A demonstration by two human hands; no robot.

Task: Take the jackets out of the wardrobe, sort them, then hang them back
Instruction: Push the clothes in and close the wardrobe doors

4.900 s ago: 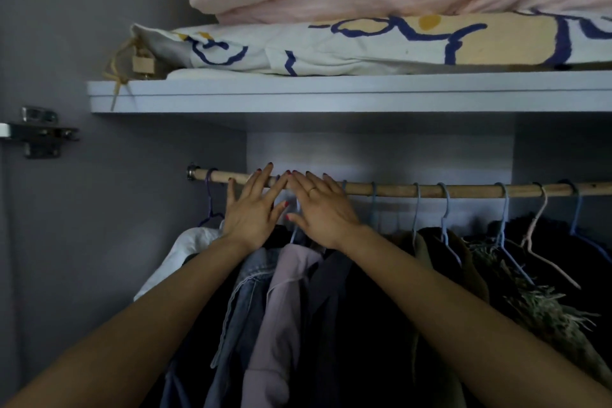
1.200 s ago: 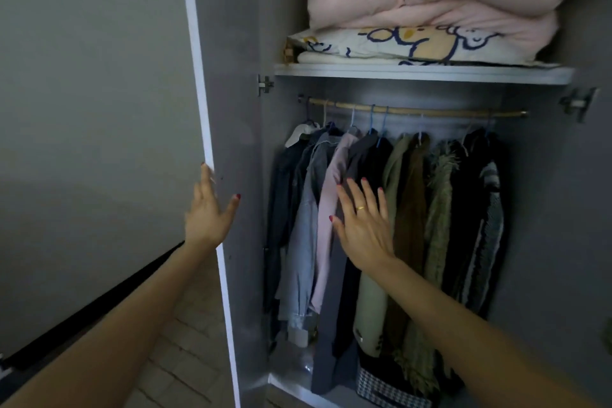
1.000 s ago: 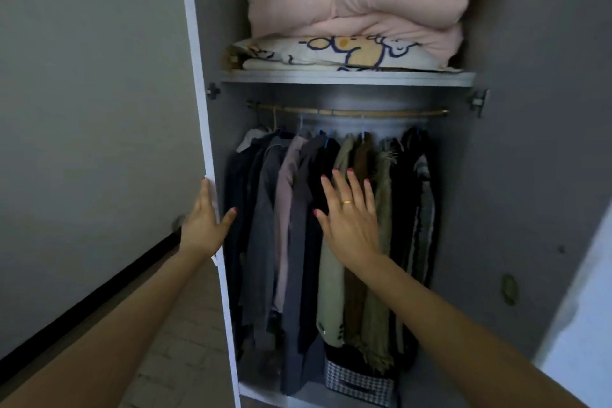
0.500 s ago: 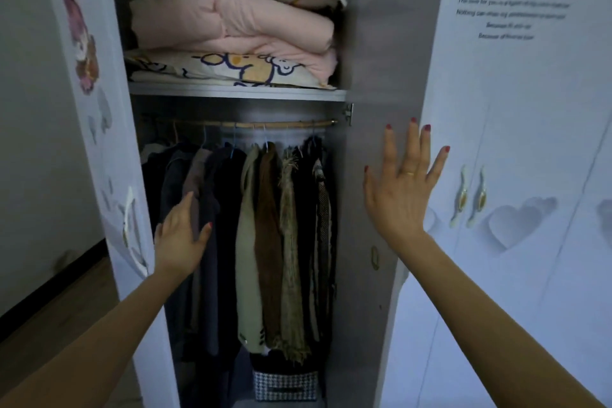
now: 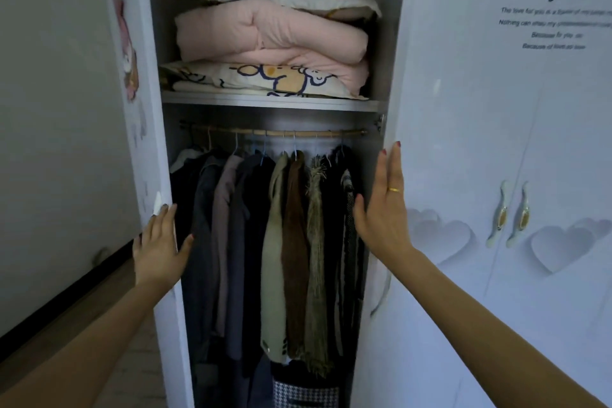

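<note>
Left hand, fingers straight, pressed flat against the edge of the left door; right hand, likewise flat, on the right door. Jackets hang from the rail under the shelf carrying folded bedding.

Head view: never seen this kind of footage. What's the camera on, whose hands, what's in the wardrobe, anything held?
There is no robot here. The camera is worn on a person's head and looks forward and down, so both arms reach in from the bottom of the one picture. The left hand rests flat on the edge of the left door. The right hand lies flat against the edge of the right door. Neither holds anything. Inside, jackets hang on a wooden rail. Folded pink bedding lies between patterned pillows on the shelf above. A checked box sits at the bottom.
</note>
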